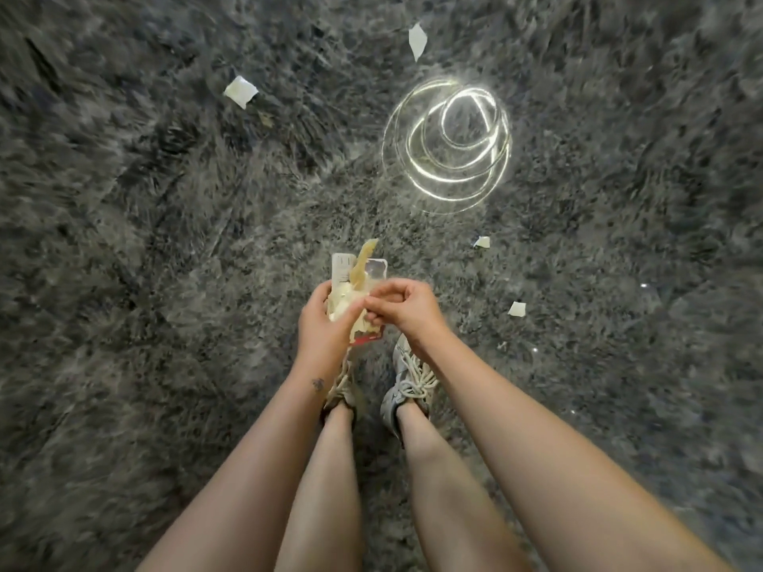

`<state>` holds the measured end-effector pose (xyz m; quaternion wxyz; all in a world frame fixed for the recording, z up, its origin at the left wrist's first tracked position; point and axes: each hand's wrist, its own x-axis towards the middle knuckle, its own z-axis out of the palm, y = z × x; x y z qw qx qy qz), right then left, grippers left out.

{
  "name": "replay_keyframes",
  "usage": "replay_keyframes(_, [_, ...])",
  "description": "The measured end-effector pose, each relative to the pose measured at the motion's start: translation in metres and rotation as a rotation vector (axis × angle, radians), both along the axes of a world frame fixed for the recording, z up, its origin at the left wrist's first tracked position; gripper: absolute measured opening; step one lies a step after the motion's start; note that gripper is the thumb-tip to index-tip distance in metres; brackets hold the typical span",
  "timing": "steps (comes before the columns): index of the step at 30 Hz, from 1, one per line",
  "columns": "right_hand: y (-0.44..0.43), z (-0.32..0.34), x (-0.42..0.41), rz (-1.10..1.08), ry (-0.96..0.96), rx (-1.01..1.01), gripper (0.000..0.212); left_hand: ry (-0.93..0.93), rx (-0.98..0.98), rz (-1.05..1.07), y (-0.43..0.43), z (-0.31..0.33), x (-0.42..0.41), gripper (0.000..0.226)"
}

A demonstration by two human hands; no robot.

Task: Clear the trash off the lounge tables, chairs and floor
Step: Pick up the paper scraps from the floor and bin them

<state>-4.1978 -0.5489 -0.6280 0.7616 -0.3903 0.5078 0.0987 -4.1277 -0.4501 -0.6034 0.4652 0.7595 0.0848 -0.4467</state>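
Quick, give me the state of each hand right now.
Left hand: closed around the trash bundle.
Right hand: fingers curled, pinching the same trash bundle.

Looking down now, and it's bare most of the way: left forearm (264, 447) and right forearm (536, 439) uncovered, left hand (320, 324) and right hand (402, 309) bare too. There's a small dark tattoo (318, 383) on the left forearm, just short of the wrist. Left leg (326, 468) and right leg (437, 468) are bare from the knee down. Low-cut sneakers on the feet: the right sneaker (406, 383) is pale grey and white, with thick cream rope-like laces tied in a bow. The left sneaker (344, 390) is mostly hidden, showing the same chunky cream laces and a darker collar at the ankle.
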Motion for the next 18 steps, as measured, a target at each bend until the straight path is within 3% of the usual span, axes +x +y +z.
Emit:
replay_keyframes(4, [0.000,-0.030,0.013,-0.028,0.103,-0.128,0.007,-0.062,0.084,0.048,0.010,-0.031,0.012,0.022])
replay_keyframes(7, [0.001,-0.082,0.016,-0.040,0.281,-0.340,0.011,-0.086,0.109,0.129,0.020,-0.068,0.028,0.022])
replay_keyframes(11, [0.014,-0.166,0.018,0.196,0.444,-0.555,0.017,-0.096,0.081,0.195,0.031,-0.130,0.047,0.020])
replay_keyframes(15, [0.035,-0.226,0.024,0.516,0.452,-0.733,0.036,-0.158,0.101,0.185,0.036,-0.176,0.052,0.025])
replay_keyframes(18, [0.051,-0.246,0.024,0.578,0.470,-0.885,0.032,-0.173,0.109,0.182,0.037,-0.192,0.048,0.025])
